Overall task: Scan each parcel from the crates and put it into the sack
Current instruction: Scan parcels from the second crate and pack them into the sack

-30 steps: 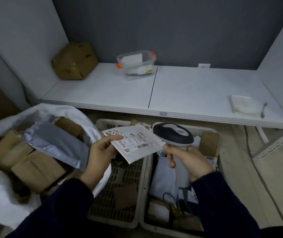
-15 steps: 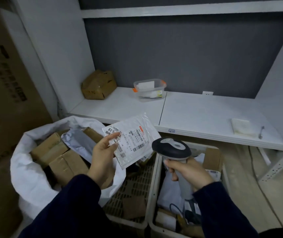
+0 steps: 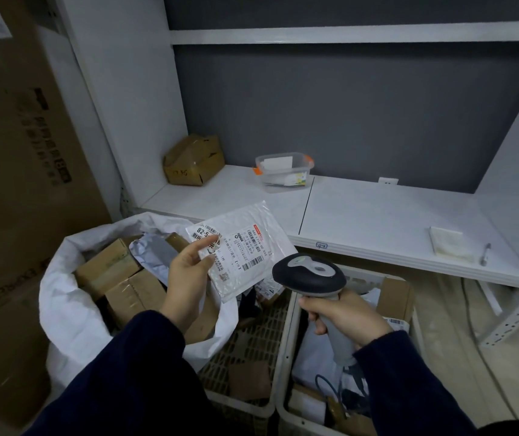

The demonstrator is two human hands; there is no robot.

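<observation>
Parcel (image 3: 245, 247) held beside scanner (image 3: 310, 273) — above sack (image 3: 72, 309) rim.
Two crates (image 3: 284, 357) lie nearest, goods inside; right hand (image 3: 346, 319) is clenched round the scanner grip, left hand (image 3: 185, 278) pinches the white, label-up parcel's left edge — sack of cartons at left, shelf (image 3: 377, 215) behind.

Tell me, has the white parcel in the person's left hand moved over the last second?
Yes. The white parcel has shifted left, from above the left crate toward the sack, and now overlaps the sack's right rim.
</observation>
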